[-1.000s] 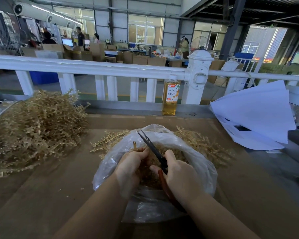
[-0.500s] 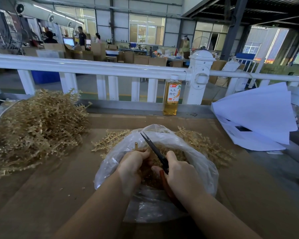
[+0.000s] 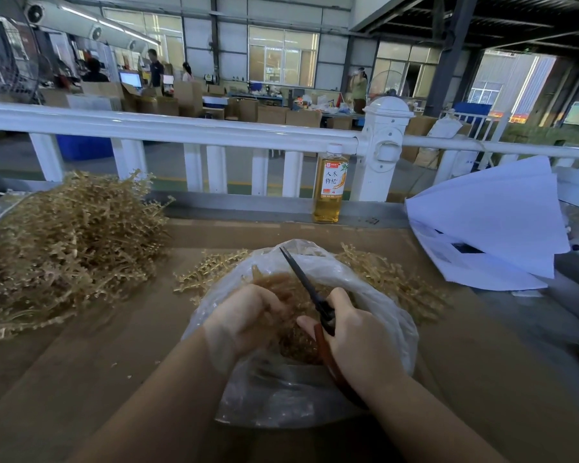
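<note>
tan branched plastic sprigs (image 3: 293,332) fill the mouth of a clear crinkled plastic bag (image 3: 281,396), which lies on the brown cardboard-covered table (image 3: 114,362) right in front of the person. the left hand (image 3: 244,322) is curled over a bunch of them at the bag's opening, its fingers closed round the stems. the right hand (image 3: 358,342) is wrapped round dark-bladed scissors with a reddish-brown handle (image 3: 303,284). the blades lie together and point up and away over the bag.

over the last second almost nothing has shifted. both hands have kept their place and grip and the blades have not parted. only the bunch seems to sit a little higher in the left hand. i read that as a pause between snips, with the next stem being lined up rather than cut.

just behind the bag lie loose tan sprigs (image 3: 211,272), and well to the left is a big tangled heap of the same sprigs (image 3: 64,235). farther right are white paper sheets (image 3: 488,222), then an amber drink bottle (image 3: 330,185) by the white railing (image 3: 181,128).
</note>
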`<action>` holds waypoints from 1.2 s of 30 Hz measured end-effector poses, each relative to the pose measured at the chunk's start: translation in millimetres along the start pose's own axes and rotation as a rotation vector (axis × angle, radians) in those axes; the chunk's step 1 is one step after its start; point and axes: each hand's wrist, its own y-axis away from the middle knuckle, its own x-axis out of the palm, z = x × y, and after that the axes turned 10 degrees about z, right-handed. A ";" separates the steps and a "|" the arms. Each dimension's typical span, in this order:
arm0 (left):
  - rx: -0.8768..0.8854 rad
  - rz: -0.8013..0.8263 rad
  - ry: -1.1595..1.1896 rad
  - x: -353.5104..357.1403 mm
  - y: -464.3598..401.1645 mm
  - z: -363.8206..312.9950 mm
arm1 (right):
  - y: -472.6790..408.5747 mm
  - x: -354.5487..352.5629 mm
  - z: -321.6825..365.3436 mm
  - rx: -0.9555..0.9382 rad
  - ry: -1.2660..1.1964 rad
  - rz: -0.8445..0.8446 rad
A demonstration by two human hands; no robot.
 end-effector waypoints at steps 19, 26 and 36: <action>0.125 -0.225 -0.175 -11.3 -1.9 10.7 | 3.2 2.7 2.8 -0.002 0.030 0.057; 0.134 -0.186 -0.056 -11.2 -6.1 8.0 | 2.7 1.1 2.8 0.029 -0.030 0.051; 0.172 -0.286 -0.009 -13.7 -12.0 16.5 | 2.0 0.9 2.7 0.022 -0.050 0.053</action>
